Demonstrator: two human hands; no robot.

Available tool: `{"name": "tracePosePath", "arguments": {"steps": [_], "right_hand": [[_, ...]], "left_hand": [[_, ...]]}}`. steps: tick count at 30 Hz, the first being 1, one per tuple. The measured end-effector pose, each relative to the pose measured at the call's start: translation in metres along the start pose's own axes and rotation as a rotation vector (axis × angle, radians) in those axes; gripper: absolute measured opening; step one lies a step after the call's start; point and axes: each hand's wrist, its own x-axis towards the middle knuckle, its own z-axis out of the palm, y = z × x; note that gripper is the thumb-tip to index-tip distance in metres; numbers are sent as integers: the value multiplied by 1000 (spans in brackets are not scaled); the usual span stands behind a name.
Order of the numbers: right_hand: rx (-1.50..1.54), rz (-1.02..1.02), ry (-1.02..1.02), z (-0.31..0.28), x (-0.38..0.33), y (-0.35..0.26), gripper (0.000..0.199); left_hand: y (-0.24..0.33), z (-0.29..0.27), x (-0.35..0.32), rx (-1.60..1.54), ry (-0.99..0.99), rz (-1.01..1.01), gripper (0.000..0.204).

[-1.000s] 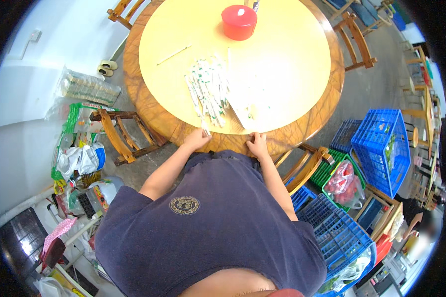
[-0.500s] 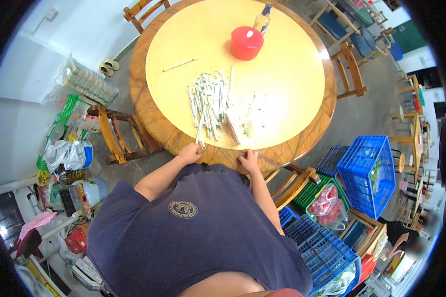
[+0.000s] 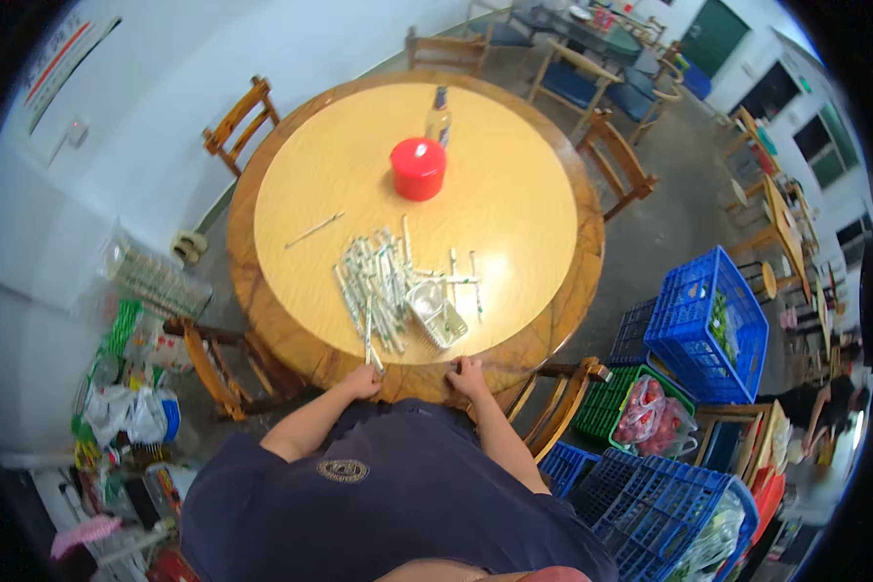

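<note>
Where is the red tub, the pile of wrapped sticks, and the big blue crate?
red tub [image 3: 418,167], head view, on its lid.
pile of wrapped sticks [image 3: 373,283], head view, middle of the heap.
blue crate [image 3: 705,325], head view, on its near wall.

A heap of long, narrow white-and-green paper-wrapped packets [image 3: 373,286] lies near the front edge of the round table [image 3: 514,209], a few strays spread to its right and one alone toward the left edge. A clear crinkled wrapper [image 3: 436,313] sits just right of the heap. On the wall at upper left hangs a slanted white sign with red stripe [image 3: 63,58]. Pink-filled plastic bags [image 3: 650,412] rest in a green crate.
</note>
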Motion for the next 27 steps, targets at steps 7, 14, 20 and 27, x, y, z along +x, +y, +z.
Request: {"name": "tracePosePath", "arguments": {"steps": [7,14,20,27], "right_hand": [[-12,-7,-10,-9,-11,-5,47],[54,-101,51,1,-14,19,45],[-18,-97,124,17,-23,19,41],[-216,57,137,30,-40,-14,36]], "left_hand": [[-1,4,3,88,-58,-11,40],[19,-7,-9,153,-112,-57,43],[4,-6,-19,55,39,34,40],[2,-29,-18,40,-36,-34,35]]}}
